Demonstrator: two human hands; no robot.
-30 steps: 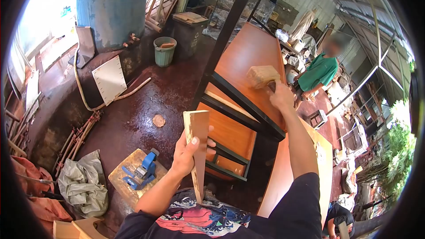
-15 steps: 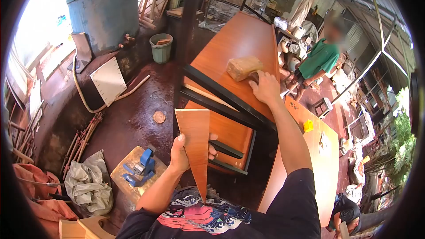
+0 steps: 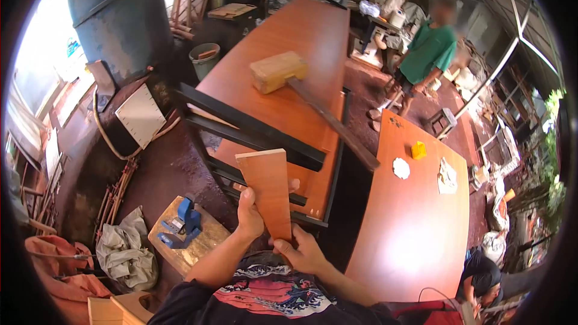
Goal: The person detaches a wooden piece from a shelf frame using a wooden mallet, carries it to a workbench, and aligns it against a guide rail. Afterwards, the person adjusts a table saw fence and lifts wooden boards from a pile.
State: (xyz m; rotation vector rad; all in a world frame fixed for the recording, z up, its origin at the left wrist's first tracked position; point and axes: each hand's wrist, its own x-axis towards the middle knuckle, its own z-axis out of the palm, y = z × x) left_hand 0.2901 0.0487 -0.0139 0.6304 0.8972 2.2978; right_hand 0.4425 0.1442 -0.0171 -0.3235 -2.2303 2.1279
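A tapered reddish-brown wooden board (image 3: 265,182) stands upright in front of my chest, its pale cut edge on top. My left hand (image 3: 249,216) is closed around its left edge, with fingertips showing past the right side. Near the narrow lower end, my right hand (image 3: 306,251) pinches the same board. Beyond it, a wooden mallet (image 3: 276,72) with a blocky yellowish head lies on the long brown tabletop (image 3: 301,30), its dark handle reaching toward the right. Black metal frame bars (image 3: 259,129) cross just behind the board.
A blue clamp-like tool (image 3: 183,222) rests on a worn wooden stool (image 3: 205,242) at left. Another brown table (image 3: 385,229) at right carries a yellow container (image 3: 418,150) and cloths. A person in a green shirt (image 3: 428,53) stands beyond; another person (image 3: 481,277) bends at lower right.
My right hand has left the mallet and come down to the board's lower end. The mallet now lies fully visible on the tabletop. The view has shifted right.
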